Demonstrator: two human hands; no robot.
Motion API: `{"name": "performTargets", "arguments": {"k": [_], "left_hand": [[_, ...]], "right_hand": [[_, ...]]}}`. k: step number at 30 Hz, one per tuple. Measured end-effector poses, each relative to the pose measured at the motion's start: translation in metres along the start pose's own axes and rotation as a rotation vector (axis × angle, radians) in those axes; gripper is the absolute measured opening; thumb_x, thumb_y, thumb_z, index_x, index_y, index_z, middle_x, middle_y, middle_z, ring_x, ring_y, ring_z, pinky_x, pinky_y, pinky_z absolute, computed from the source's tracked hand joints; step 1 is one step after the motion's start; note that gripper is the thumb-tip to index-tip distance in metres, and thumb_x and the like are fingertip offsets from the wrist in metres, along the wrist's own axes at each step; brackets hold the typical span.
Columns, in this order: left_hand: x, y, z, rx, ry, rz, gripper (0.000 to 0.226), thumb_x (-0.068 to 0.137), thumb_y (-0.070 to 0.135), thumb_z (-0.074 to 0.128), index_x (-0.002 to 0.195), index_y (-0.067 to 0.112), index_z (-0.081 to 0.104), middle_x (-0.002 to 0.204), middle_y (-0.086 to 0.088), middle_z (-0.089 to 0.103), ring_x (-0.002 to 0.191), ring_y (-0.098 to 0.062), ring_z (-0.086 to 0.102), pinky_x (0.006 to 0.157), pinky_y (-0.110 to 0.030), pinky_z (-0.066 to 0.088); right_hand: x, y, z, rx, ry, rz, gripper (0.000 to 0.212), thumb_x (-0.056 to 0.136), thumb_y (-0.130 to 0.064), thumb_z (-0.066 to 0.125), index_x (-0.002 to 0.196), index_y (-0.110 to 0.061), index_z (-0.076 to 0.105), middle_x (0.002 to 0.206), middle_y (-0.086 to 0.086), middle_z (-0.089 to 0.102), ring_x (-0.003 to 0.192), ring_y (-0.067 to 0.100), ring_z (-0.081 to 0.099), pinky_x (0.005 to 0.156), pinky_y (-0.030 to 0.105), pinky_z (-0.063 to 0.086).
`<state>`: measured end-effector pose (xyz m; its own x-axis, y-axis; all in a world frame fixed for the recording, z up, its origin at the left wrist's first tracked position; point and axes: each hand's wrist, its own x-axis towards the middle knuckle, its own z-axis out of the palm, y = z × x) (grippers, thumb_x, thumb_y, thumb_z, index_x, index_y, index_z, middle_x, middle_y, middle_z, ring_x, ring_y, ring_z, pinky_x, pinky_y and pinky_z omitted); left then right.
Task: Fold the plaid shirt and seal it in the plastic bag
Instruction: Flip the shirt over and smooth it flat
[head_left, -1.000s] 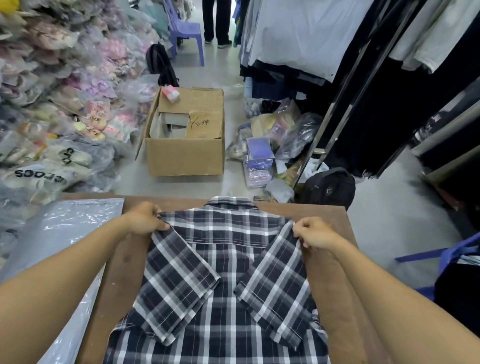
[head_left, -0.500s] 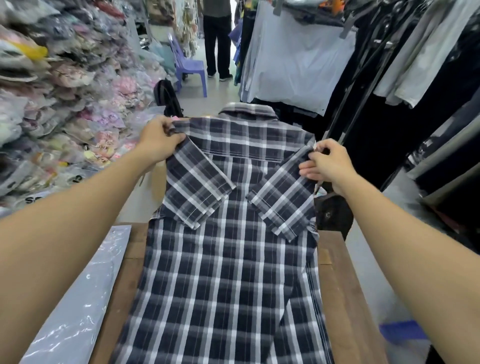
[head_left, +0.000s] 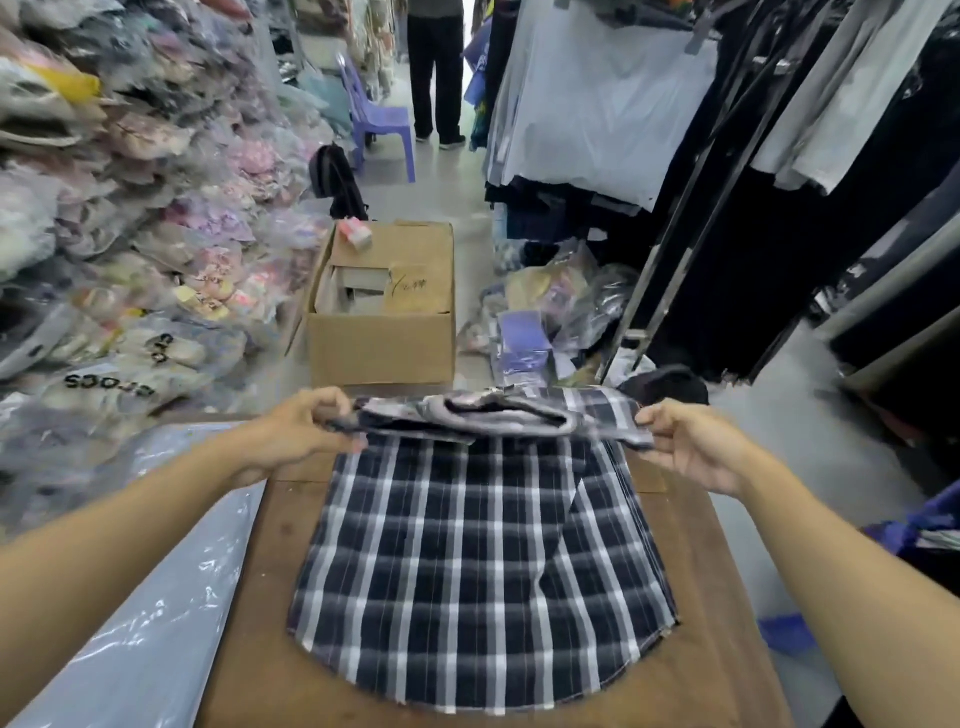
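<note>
The dark plaid shirt (head_left: 467, 561) lies on the brown wooden table (head_left: 249, 649), its rounded hem toward me. Its collar end is lifted and blurred above the far table edge. My left hand (head_left: 306, 426) grips the shirt's upper left corner. My right hand (head_left: 691, 441) pinches the upper right corner. Both hands hold that end just above the table. A clear plastic bag (head_left: 156, 597) lies flat on the left side of the table, partly under my left forearm.
An open cardboard box (head_left: 382, 332) stands on the floor beyond the table. Bagged goods (head_left: 104, 234) pile up on the left. Hanging clothes on racks (head_left: 727, 156) fill the right. A person's legs (head_left: 436, 78) and a purple chair (head_left: 379, 124) are far down the aisle.
The shirt was raised upright by its shoulders half a second ago. Its top end has since come down and forward to table height, with the rest lying flat.
</note>
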<state>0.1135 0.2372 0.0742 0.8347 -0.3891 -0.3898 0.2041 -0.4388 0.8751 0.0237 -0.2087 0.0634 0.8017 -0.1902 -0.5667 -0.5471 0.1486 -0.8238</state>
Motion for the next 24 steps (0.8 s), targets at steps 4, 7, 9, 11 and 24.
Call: {"name": "performTargets", "arguments": {"k": [4, 7, 9, 11, 24], "left_hand": [[-0.023, -0.058, 0.003, 0.095, -0.227, -0.228, 0.065, 0.034, 0.036, 0.101, 0.084, 0.012, 0.066, 0.102, -0.014, 0.072, 0.098, -0.026, 0.069, 0.082, -0.027, 0.051], [-0.027, -0.081, 0.015, 0.099, -0.171, -0.319, 0.058, 0.048, 0.044, 0.097, 0.091, 0.016, 0.07, 0.11, -0.003, 0.069, 0.105, -0.02, 0.064, 0.096, -0.034, 0.047], [-0.022, -0.086, 0.03, -0.068, -0.02, -0.342, 0.044, 0.068, 0.047, 0.087, 0.086, 0.015, 0.063, 0.099, -0.005, 0.064, 0.092, -0.019, 0.062, 0.087, -0.033, 0.051], [-0.016, -0.085, 0.044, -0.2, 0.149, -0.377, 0.031, 0.083, 0.044, 0.074, 0.091, 0.016, 0.064, 0.09, -0.018, 0.053, 0.077, -0.022, 0.059, 0.068, -0.027, 0.048], [-0.027, -0.091, 0.034, -0.342, -0.124, -0.449, 0.038, 0.081, 0.02, 0.072, 0.113, 0.002, 0.062, 0.114, -0.02, 0.066, 0.101, -0.037, 0.063, 0.093, -0.047, 0.054]], "right_hand": [[-0.007, 0.07, -0.021, -0.05, -0.104, 0.259, 0.025, 0.095, -0.008, 0.047, 0.076, -0.008, 0.064, 0.083, 0.011, 0.068, 0.073, 0.024, 0.068, 0.063, 0.029, 0.06], [-0.012, 0.097, -0.018, -0.061, -0.115, 0.349, 0.014, 0.092, -0.011, 0.056, 0.079, -0.012, 0.062, 0.098, 0.013, 0.067, 0.086, 0.029, 0.07, 0.063, 0.031, 0.06], [-0.016, 0.104, -0.009, -0.079, -0.07, 0.324, 0.006, 0.093, -0.015, 0.057, 0.096, -0.014, 0.063, 0.105, 0.012, 0.069, 0.086, 0.028, 0.071, 0.063, 0.032, 0.059], [-0.016, 0.107, 0.001, -0.131, 0.014, 0.274, 0.02, 0.093, -0.023, 0.067, 0.111, -0.014, 0.062, 0.106, 0.009, 0.07, 0.09, 0.025, 0.07, 0.069, 0.034, 0.057], [-0.029, 0.115, -0.005, -0.228, -0.064, 0.242, 0.03, 0.093, -0.005, 0.062, 0.123, 0.0, 0.06, 0.114, 0.019, 0.073, 0.099, 0.035, 0.069, 0.09, 0.046, 0.057]]}}
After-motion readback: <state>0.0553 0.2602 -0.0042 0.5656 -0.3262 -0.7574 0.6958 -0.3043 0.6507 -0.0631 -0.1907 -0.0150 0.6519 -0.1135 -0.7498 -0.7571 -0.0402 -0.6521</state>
